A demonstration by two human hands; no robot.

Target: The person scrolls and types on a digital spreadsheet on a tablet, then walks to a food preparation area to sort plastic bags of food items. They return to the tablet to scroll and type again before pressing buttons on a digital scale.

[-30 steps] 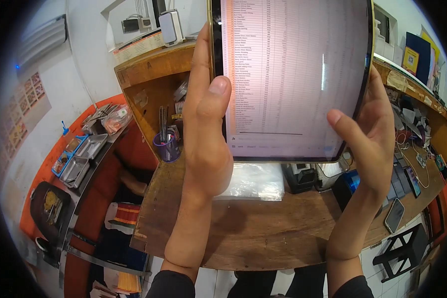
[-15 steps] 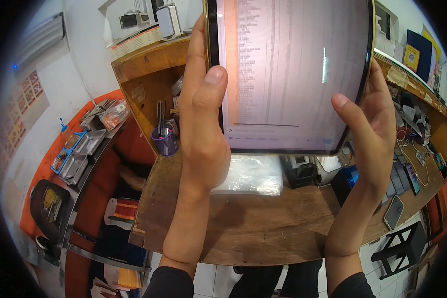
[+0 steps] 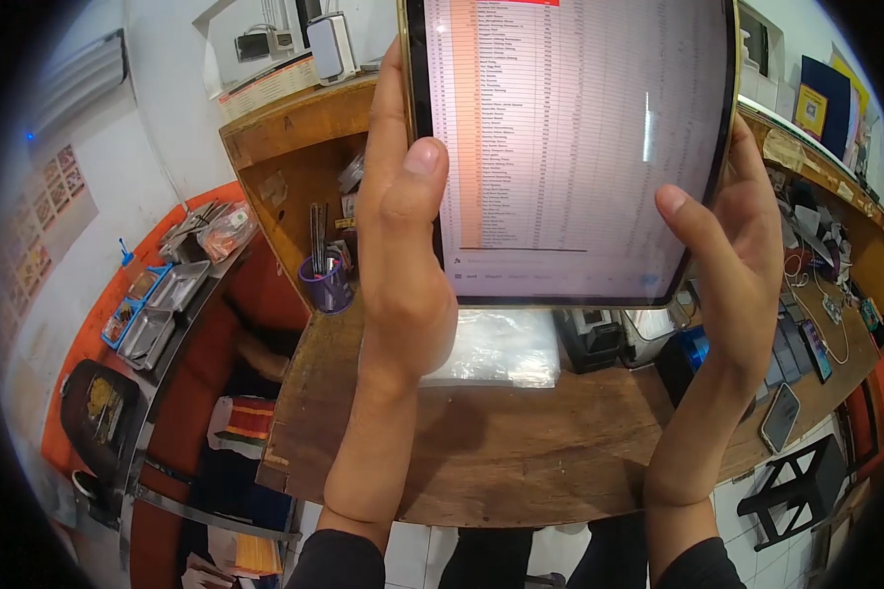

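A tablet (image 3: 570, 167) is held up above the desk, its screen lit with a spreadsheet of many rows and an orange column at the left. My left hand (image 3: 408, 216) grips its left edge, thumb resting at the front border and fingers behind. At the right edge my right hand (image 3: 737, 236) holds it too, with the thumb over the lower right of the screen. The tablet's top runs out of view. Below it, clear plastic sheets or bags (image 3: 496, 348) lie partly hidden on the wooden desk (image 3: 530, 452).
A purple pen cup (image 3: 326, 285) stands at the desk's back left. Black devices (image 3: 594, 339) sit behind the plastic. At right are a phone (image 3: 780, 417), cables and a black stool (image 3: 796, 491). Metal trays (image 3: 147, 334) line a counter on the left.
The spreadsheet on the screen has scrolled; its rows look sharper and a red bar now shows near the top. Both hands keep nearly the same hold on the tablet.
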